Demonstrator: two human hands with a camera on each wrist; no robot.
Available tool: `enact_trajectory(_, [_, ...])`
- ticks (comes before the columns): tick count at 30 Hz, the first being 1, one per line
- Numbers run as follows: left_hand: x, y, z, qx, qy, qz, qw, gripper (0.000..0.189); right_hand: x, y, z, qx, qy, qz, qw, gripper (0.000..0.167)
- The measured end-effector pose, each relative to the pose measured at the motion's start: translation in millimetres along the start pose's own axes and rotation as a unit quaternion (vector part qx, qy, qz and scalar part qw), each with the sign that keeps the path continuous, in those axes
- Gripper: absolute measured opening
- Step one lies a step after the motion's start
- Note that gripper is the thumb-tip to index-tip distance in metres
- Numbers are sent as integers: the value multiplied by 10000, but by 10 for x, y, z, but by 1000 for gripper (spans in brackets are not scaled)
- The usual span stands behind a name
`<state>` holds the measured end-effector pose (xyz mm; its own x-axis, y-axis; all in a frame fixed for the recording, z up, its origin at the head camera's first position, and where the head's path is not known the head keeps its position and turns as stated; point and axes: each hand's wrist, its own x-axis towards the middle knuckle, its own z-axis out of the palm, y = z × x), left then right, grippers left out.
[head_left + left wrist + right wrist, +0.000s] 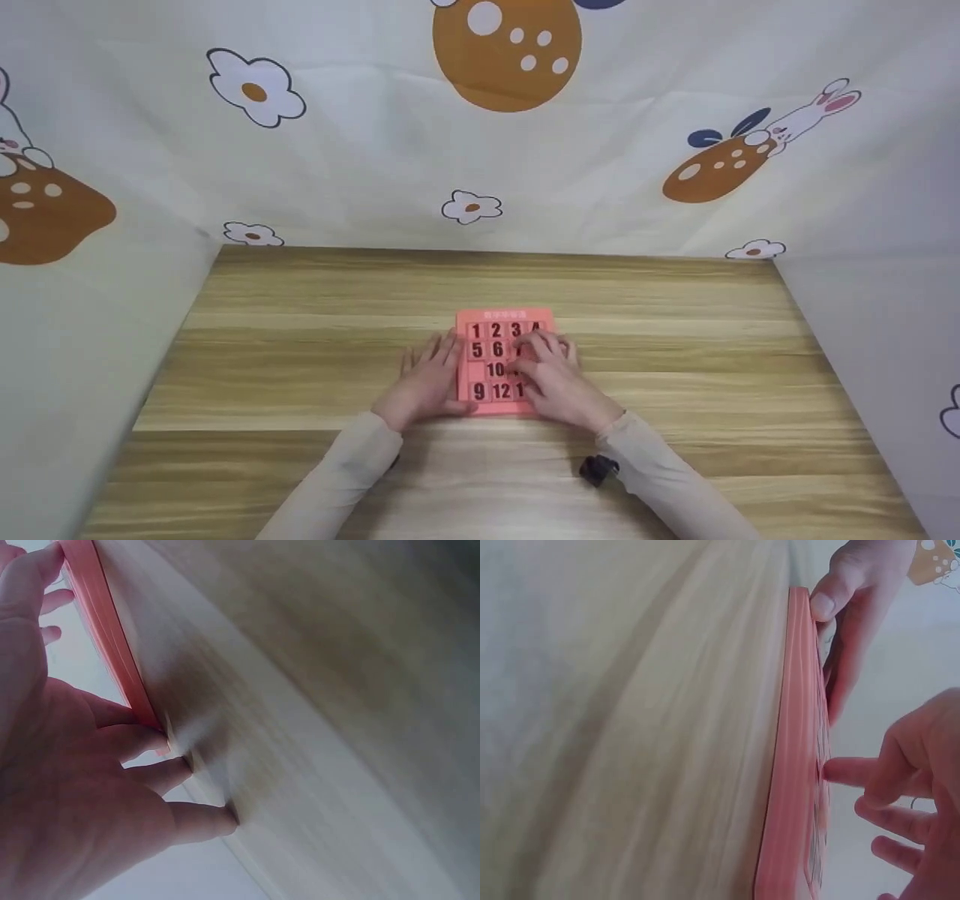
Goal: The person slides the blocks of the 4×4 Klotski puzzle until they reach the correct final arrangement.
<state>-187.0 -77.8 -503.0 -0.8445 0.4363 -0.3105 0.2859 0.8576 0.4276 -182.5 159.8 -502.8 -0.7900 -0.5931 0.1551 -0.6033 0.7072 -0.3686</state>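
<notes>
A pink number slide puzzle [504, 409] lies flat on the wooden table. Its top row reads 1, 2, 3, 4; 5 and 6 stand below, and one gap shows at the left of the third row. My left hand [429, 384] rests along the puzzle's left edge, fingers fairly straight, thumb by the lower left corner. In the left wrist view, that hand's fingertips [225, 821] touch the table. My right hand [561, 384] reaches over the right-hand tiles with bent fingers, hiding several. One right fingertip [836, 770] meets the puzzle's face in the right wrist view.
The wooden table [300, 330] runs back to a pale cloth wall [360, 165] printed with flowers, rabbits and brown shapes. Similar cloth hangs at both sides. A small black device [598, 470] sits by the right sleeve.
</notes>
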Motion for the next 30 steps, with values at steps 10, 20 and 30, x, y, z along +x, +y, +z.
enact_trajectory(10, [-25,-5,2,55,71,65,9999,108,38,-63,11,109,-516,-240,9983,40])
enact_trajectory(20, [-18,15,-23,23,-68,-124,9999,110,-1,47,-46,-185,513,526,9971,15])
enact_trajectory(30, [-13,23,-13,-14,-42,-75,10000,109,-5,-19,-63,-472,590,913,9930,11])
